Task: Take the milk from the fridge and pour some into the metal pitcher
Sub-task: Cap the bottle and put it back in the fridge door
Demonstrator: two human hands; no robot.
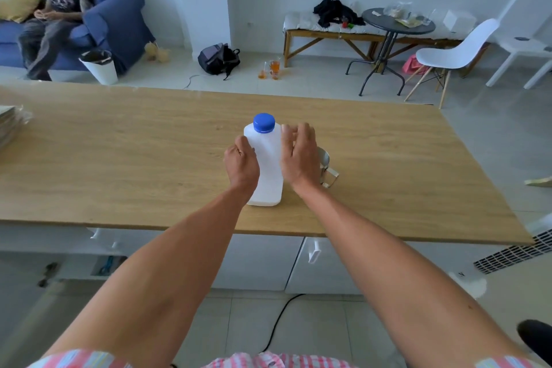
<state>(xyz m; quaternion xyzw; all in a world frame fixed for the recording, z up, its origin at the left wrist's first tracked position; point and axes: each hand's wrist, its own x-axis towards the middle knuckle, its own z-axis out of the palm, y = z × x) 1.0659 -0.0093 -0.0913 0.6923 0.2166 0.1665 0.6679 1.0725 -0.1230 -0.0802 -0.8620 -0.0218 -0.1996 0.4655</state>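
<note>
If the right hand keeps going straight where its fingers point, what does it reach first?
Probably the blue cap of the milk bottle: the right hand has fingers aimed up and left toward the bottle's shoulder. Depth is unclear; it may graze the shoulder first.

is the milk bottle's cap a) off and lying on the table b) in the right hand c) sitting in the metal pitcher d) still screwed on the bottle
d, the blue cap sits on top of the white milk bottle, which stands upright on the table between the left hand and the right hand.

Metal pitcher [325,162] crowds milk bottle's [266,167] right; left lies open.
</note>
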